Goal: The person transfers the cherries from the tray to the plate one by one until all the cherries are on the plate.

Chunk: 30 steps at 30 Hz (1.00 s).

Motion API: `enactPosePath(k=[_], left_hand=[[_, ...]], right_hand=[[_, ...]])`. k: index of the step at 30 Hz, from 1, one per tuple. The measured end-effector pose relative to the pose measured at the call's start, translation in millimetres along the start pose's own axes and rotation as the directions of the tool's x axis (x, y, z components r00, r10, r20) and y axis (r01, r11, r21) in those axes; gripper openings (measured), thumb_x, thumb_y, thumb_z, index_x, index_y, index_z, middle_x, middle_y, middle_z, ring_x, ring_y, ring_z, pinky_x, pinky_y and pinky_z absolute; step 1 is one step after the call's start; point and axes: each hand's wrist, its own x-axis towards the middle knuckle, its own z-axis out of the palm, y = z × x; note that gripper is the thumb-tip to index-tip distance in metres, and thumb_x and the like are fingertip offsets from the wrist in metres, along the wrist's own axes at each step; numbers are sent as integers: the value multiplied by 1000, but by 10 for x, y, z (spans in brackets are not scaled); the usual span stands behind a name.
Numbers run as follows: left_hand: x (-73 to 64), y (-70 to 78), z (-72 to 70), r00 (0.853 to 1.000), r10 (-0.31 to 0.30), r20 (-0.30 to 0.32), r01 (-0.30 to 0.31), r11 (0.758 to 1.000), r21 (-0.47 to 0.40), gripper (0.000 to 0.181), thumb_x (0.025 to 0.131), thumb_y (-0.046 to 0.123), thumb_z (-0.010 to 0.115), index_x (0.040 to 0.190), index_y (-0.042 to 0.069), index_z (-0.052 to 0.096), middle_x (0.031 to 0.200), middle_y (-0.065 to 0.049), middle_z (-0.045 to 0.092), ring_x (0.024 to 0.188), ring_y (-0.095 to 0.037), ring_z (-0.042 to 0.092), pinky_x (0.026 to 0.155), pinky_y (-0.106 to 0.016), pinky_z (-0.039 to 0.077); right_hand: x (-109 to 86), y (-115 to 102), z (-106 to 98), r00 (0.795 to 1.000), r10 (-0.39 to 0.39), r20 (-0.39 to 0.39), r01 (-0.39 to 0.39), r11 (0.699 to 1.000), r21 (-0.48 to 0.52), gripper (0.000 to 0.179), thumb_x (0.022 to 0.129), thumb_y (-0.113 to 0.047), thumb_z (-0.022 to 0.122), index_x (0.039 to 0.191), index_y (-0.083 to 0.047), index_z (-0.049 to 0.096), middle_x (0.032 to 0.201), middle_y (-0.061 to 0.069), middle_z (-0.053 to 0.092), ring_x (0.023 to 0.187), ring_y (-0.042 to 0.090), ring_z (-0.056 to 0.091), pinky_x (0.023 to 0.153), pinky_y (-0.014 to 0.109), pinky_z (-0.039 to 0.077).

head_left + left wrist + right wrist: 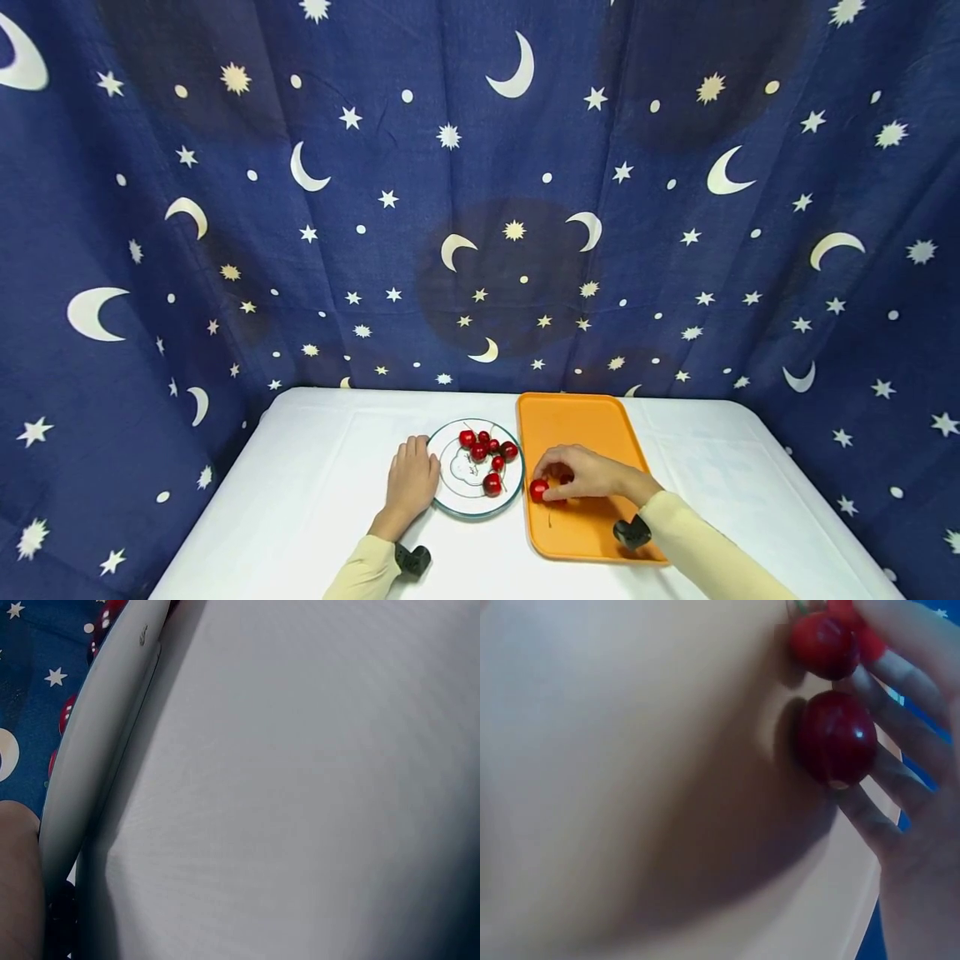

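Observation:
My right hand is over the orange tray and pinches a red cherry between thumb and fingers. In the right wrist view, two more cherries lie on the tray beside the fingers, a smaller one and a dark one. The held cherry is partly hidden there by the thumb. At the left rim of the white plate rests my left hand, its fingers relaxed. Several cherries sit on that plate, mostly toward its right side.
Plate and tray stand side by side on a white-covered table, the tray at the right. A thin stem lies on the tray. Behind the table hangs a dark blue curtain with moons and stars.

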Motion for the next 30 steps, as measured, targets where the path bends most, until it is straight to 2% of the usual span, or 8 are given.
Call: enactPosePath(k=[3, 7, 12, 15, 20, 24, 30], left_hand=[[1, -15, 14, 1000, 7, -11, -7, 1000, -1, 31, 98, 16, 53, 123, -3, 57, 107, -16, 58, 91, -27, 49, 78, -40, 42], [-15, -17, 23, 1000, -5, 3, 5, 1000, 6, 33, 99, 17, 51, 125, -2, 57, 110, -16, 58, 93, -27, 49, 80, -40, 43], [-17, -11, 3, 1000, -5, 0, 5, 1000, -2, 33, 98, 17, 52, 125, -3, 57, 110, -16, 58, 94, -28, 49, 80, -41, 43], [-8, -6, -6, 1000, -1, 3, 1, 1000, -15, 33, 99, 17, 51, 125, -3, 56, 110, -17, 58, 93, -28, 49, 80, -42, 43], [5, -15, 17, 1000, -2, 8, 2, 1000, 2, 32, 101, 18, 51, 125, -2, 56, 111, -17, 58, 93, -27, 49, 80, -41, 43], [3, -19, 14, 1000, 5, -5, -5, 1000, 8, 32, 99, 17, 52, 125, -2, 57, 110, -16, 58, 92, -28, 50, 80, -41, 43], [-4, -7, -10, 1000, 3, 8, -3, 1000, 14, 32, 99, 17, 52, 125, -2, 56, 110, -15, 58, 91, -26, 49, 79, -40, 43]], right_hand=[[-11, 21, -2, 999, 21, -29, -21, 1000, 20, 27, 93, -35, 75, 113, -16, 70, 99, -6, 70, 86, 8, 59, 79, 20, 50], [-23, 62, -5, 995, 63, -73, -59, 997, 54, 28, 94, -30, 74, 116, -15, 65, 104, -4, 73, 90, 7, 62, 83, 21, 54], [1, 91, -15, 989, 100, -109, -95, 994, 48, 31, 94, -26, 73, 121, -15, 62, 106, -3, 72, 92, 6, 61, 84, 22, 56], [19, 88, -21, 986, 95, -134, -93, 995, 21, 32, 96, -26, 71, 124, -16, 61, 103, -5, 71, 89, 4, 59, 82, 21, 54], [48, 68, -9, 988, 63, -144, -64, 998, -3, 34, 101, -31, 64, 131, -16, 63, 89, -6, 69, 74, 3, 56, 71, 20, 50], [75, 54, 17, 988, 48, -143, -49, 999, -1, 33, 103, -33, 60, 130, -13, 64, 79, -7, 64, 63, 0, 55, 65, 20, 49], [145, 4, 60, 974, 40, -224, -51, 998, -45, 33, 102, -37, 62, 125, -14, 66, 82, -9, 65, 71, 1, 54, 69, 20, 49]])
